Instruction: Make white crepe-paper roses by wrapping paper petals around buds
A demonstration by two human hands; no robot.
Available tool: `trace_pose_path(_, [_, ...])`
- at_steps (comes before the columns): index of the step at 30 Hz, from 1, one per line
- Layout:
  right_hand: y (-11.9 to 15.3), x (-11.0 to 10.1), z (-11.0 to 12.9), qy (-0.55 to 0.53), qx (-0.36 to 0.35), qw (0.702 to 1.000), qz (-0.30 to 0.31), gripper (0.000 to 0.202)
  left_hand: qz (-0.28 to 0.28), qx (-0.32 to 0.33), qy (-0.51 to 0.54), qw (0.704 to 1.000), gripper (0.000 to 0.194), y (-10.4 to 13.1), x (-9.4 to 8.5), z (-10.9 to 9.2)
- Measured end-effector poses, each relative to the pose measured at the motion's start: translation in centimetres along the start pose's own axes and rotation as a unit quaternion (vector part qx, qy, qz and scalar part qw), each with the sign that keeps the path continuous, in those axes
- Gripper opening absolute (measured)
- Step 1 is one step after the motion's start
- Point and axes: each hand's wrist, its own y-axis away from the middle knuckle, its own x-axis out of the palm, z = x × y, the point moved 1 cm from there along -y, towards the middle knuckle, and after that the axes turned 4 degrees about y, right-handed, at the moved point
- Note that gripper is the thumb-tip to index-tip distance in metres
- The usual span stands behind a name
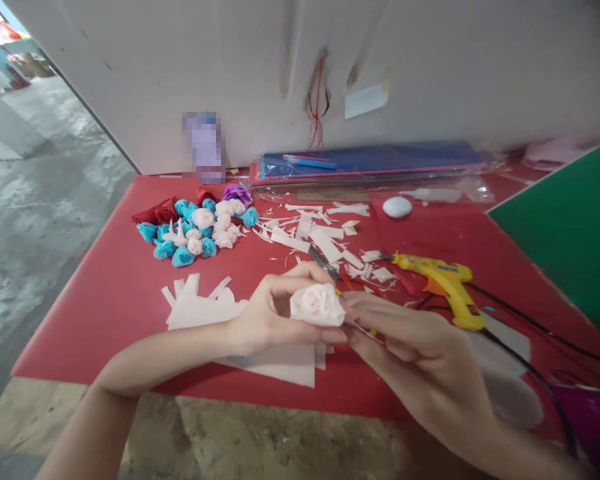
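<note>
A pale pink paper rose point(317, 305) is held up over the front of the red table. My left hand point(270, 310) is closed around its left side, thumb below and fingers above. My right hand point(415, 353) touches the rose's right side, its fingers pressed together on a thin strip or petal edge that is hard to make out. Under my left hand lie flat sheets of pale paper point(290, 363). Scissors point(323, 260) rest behind the rose among white paper scraps point(325, 243).
A yellow glue gun point(445, 280) with a black cable lies at the right. Blue, pink, red and purple paper flowers point(195, 227) are heaped at the back left. A white egg-shaped object point(397, 207), wrapped blue sheets point(380, 162) and a green board point(570, 233) are further back.
</note>
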Motion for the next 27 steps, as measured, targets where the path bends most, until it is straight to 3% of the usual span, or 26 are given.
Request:
trace_pose_path(5, [-0.1, 0.2, 0.0, 0.020, -0.006, 1.000, -0.009, 0.020, -0.028, 0.023, -0.039, 0.999, 0.017, 0.0, -0.2, 0.4])
trace_pose_path(10, [0.3, 0.6, -0.1, 0.120, -0.047, 0.991, -0.021, 0.017, -0.038, 0.047, -0.054, 0.997, 0.019, 0.0, -0.3, 0.6])
trace_pose_path(16, [0.7, 0.9, -0.7, 0.237, -0.169, 0.954, -0.079, 0.014, -0.013, 0.050, -0.040, 0.998, 0.020, -0.1, -0.3, 0.5])
trace_pose_path(19, [0.8, 0.5, -0.9, 0.297, -0.218, 0.924, -0.098, 0.016, 0.013, 0.073, -0.088, 0.993, 0.024, -0.3, -0.4, 0.3])
trace_pose_path(23, [0.8, -0.3, -0.8, 0.386, -0.252, 0.881, -0.104, 0.020, 0.021, 0.158, -0.193, 0.968, 0.034, -0.5, -1.1, -0.9])
trace_pose_path(27, [0.3, -0.9, -0.9, 0.384, -0.241, 0.888, -0.075, 0.027, 0.010, 0.247, -0.291, 0.924, 0.037, -0.2, -1.6, -3.3])
